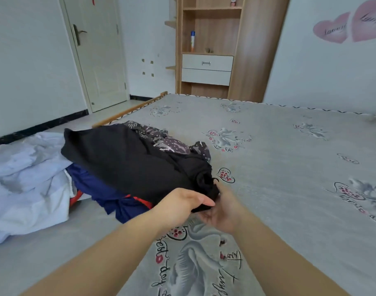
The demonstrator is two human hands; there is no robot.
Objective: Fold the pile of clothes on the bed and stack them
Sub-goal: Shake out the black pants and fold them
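Note:
A pile of clothes lies on the left half of the bed (pixel 289 157). On top is a black garment (pixel 129 159), stretched towards me. My left hand (pixel 182 202) grips its near end from above. My right hand (pixel 222 210) holds the same end from below, palm up, fingers curled under the cloth. Behind the black garment lies a dark patterned piece (pixel 165 142). A navy garment with red trim (pixel 110 197) lies under it. A white garment (pixel 27 178) spreads out at the far left.
The grey printed mattress stretches wide to the right and front. Its wooden frame edge (pixel 129 111) runs along the far left. Beyond stand a white door (pixel 97 52) and a wooden shelf unit with drawers (pixel 208 50).

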